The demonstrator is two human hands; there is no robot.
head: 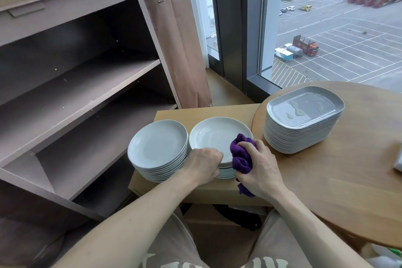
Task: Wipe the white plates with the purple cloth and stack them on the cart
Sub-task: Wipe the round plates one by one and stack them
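Observation:
Two stacks of round white plates stand side by side on a low wooden stand (pixel 174 113). The left stack (pixel 157 143) is the taller one. My left hand (pixel 203 164) grips the near rim of the top plate (pixel 215 136) of the right stack. My right hand (pixel 258 171) is closed around a bunched purple cloth (pixel 240 154), which rests against that plate's near right edge. The brown cart (pixel 91 85) stands to the left with bare shelves.
A round wooden table (pixel 339 172) on the right carries a tall stack of grey oblong plates (pixel 303 118). A brown fabric bag (pixel 176 35) hangs on the cart's right side. A window (pixel 339 24) fills the back. My knees are below the stand.

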